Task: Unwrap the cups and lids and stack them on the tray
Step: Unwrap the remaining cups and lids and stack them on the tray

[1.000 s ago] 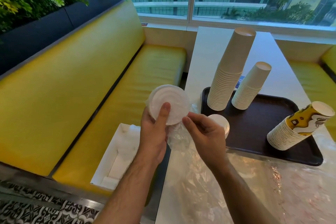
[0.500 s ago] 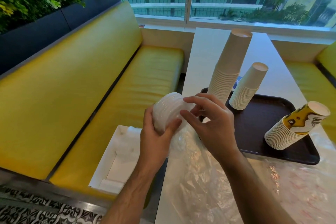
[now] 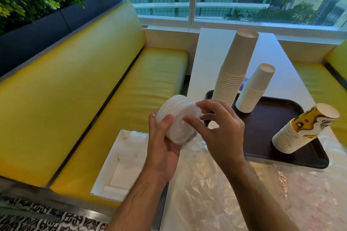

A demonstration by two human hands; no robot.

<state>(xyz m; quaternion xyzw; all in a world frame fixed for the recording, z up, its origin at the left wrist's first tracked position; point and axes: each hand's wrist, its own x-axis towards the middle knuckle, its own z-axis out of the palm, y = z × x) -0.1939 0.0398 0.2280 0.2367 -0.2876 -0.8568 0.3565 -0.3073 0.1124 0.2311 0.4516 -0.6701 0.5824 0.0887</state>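
Note:
My left hand (image 3: 162,145) grips a stack of white plastic lids (image 3: 178,118) on its side, above the table's near left edge. My right hand (image 3: 220,131) reaches over the stack's right end, thumb on the lids and fingers loosely curled; I cannot tell if it pinches any wrap. On the dark brown tray (image 3: 270,118) stand a tall stack of white paper cups (image 3: 232,69), a shorter white stack (image 3: 255,88) and a leaning stack of yellow printed cups (image 3: 304,129). A white lid (image 3: 214,124) shows behind my right hand at the tray's left end.
Crumpled clear plastic wrap (image 3: 234,193) covers the near part of the white table (image 3: 212,47). An open white cardboard box (image 3: 122,165) sits on the yellow bench seat (image 3: 146,80) to the left. A window runs along the far side.
The lid stack turned from facing me flat to lying on its side in my left hand. My right hand rose from the wrap below up to the stack's right end.

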